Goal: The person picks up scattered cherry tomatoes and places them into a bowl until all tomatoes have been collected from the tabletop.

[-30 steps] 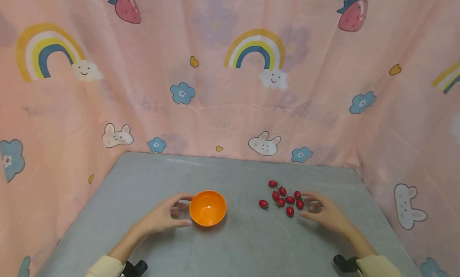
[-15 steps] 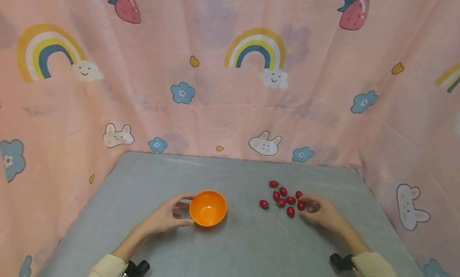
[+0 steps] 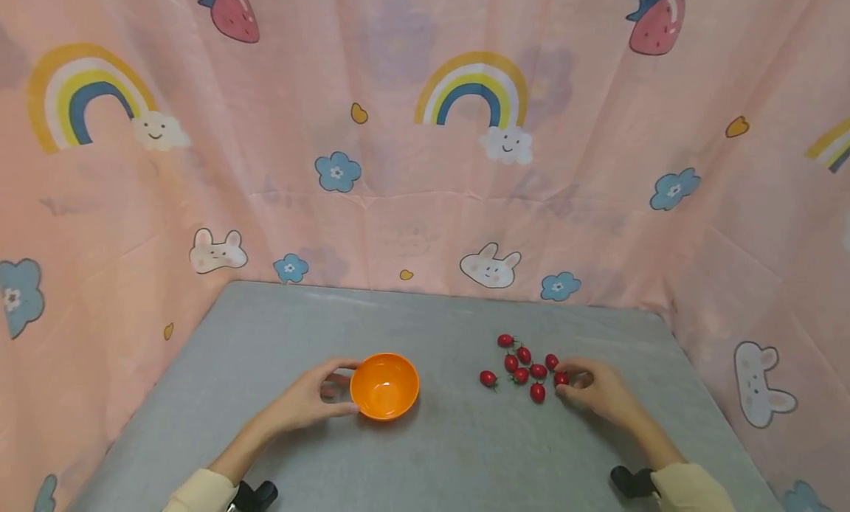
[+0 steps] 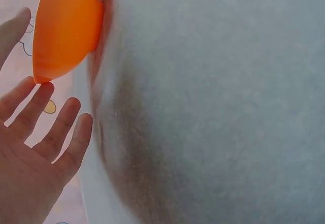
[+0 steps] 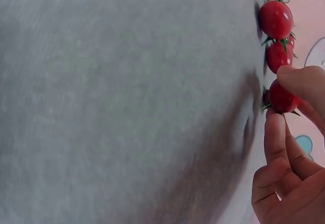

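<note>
An orange bowl [image 3: 384, 386] stands on the grey table, left of centre. Beside its left side is my left hand [image 3: 311, 395], with fingertips and thumb right at the rim. The left wrist view shows these fingers spread and relaxed next to the bowl [image 4: 68, 28]. Several red cherry tomatoes [image 3: 537, 370] with green stalks lie loosely grouped to the right. At their right edge, my right hand [image 3: 600, 390] pinches one cherry tomato [image 5: 283, 98] between thumb and fingers. Two more tomatoes [image 5: 276, 20] line up close by in the right wrist view.
The grey tabletop [image 3: 425, 460] carries the bowl and tomatoes, with a gap of table between them. A pink curtain [image 3: 398, 224] printed with rainbows and rabbits hangs behind and at both sides. Black camera mounts [image 3: 631, 482] sit at both wrists.
My right thumb and fingers have come together on the rightmost cherry tomato, which has shifted slightly to the right. The left hand stays at the bowl, its thumb a little closer to the rim.
</note>
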`<state>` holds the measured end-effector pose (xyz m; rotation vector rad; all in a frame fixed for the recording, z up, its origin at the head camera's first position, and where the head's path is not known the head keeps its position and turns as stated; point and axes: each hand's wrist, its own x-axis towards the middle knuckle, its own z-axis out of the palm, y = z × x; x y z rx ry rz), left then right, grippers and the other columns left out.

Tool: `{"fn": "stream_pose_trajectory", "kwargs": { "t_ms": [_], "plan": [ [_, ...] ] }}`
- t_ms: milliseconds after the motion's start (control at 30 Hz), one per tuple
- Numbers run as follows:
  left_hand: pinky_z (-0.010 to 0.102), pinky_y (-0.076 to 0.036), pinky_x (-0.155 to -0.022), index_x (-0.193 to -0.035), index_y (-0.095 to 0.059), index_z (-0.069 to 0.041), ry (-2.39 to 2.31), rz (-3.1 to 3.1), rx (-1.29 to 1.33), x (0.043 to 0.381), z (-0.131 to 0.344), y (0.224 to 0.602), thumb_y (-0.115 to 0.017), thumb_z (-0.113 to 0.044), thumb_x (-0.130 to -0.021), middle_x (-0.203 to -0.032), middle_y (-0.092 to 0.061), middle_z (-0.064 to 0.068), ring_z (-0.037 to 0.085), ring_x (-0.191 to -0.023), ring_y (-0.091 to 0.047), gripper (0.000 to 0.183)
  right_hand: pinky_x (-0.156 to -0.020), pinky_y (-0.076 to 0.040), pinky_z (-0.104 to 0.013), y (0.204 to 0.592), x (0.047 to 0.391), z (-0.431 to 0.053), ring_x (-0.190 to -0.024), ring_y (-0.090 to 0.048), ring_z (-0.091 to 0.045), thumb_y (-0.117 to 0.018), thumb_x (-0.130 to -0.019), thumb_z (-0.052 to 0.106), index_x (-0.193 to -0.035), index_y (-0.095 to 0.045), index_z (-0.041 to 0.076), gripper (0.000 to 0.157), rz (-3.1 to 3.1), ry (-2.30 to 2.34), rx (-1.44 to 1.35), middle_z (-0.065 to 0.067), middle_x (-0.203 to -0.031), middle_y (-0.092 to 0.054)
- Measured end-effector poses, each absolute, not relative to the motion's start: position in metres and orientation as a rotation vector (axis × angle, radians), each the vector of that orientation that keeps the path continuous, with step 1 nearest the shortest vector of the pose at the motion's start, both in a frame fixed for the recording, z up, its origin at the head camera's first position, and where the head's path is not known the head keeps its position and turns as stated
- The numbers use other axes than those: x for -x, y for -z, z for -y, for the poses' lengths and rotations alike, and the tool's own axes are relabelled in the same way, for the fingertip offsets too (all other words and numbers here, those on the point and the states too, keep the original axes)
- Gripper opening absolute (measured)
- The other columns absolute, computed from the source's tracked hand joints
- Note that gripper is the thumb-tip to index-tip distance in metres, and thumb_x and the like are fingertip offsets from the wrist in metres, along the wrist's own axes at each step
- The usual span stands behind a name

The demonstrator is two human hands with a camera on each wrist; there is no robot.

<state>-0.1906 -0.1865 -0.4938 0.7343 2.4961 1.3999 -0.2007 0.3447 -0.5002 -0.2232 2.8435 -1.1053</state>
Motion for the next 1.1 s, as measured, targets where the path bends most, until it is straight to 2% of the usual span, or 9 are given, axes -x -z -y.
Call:
{"fn": "stream_pose_trajectory", "kwargs": {
  "t_ms": [200,367,533,1100],
  "plan": [
    [0.042,-0.054,-0.092,-0.14,-0.056,-0.017,-1.399,-2.514,-0.709,0.192,0.185,0.495,-0.085,-0.03,-0.086,-0.139,-0.057,0.003,0.024,-0.115,-0.062,0.063,-0.074,-0.054,-0.032,0.495,0.198,-0.356,-0.092,-0.063,-0.022,-0.081,-0.089,0.022,-0.119,-0.072,0.006,0.035,-2.86,1.144,0.312,-0.008,-0.113,-0.07],
    [0.043,-0.054,-0.093,-0.139,-0.057,-0.017,-1.412,-2.515,-0.711,0.193,0.183,0.495,-0.084,-0.031,-0.087,-0.138,-0.058,0.003,0.024,-0.114,-0.062,0.06,-0.072,-0.055,-0.031,0.487,0.191,-0.364,-0.092,-0.065,-0.023,-0.08,-0.091,0.021,-0.122,-0.07,0.003,0.037,-2.863,1.213,0.325,-0.01,-0.115,-0.07],
    [0.046,-0.054,-0.092,-0.138,-0.059,-0.013,-1.433,-2.505,-0.726,0.193,0.182,0.495,-0.083,-0.026,-0.088,-0.136,-0.059,0.007,0.027,-0.112,-0.062,0.057,-0.069,-0.055,-0.03,0.48,0.188,-0.365,-0.088,-0.066,-0.023,-0.079,-0.091,0.019,-0.124,-0.069,0.001,0.039,-2.887,1.243,0.353,-0.013,-0.116,-0.069],
    [0.044,-0.055,-0.091,-0.141,-0.058,-0.013,-1.433,-2.482,-0.75,0.198,0.185,0.498,-0.082,-0.024,-0.089,-0.139,-0.058,0.008,0.027,-0.113,-0.063,0.058,-0.073,-0.055,-0.03,0.469,0.202,-0.332,-0.088,-0.065,-0.021,-0.081,-0.091,0.025,-0.122,-0.071,0.004,0.038,-2.9,1.243,0.354,-0.007,-0.113,-0.071]
  ]
}}
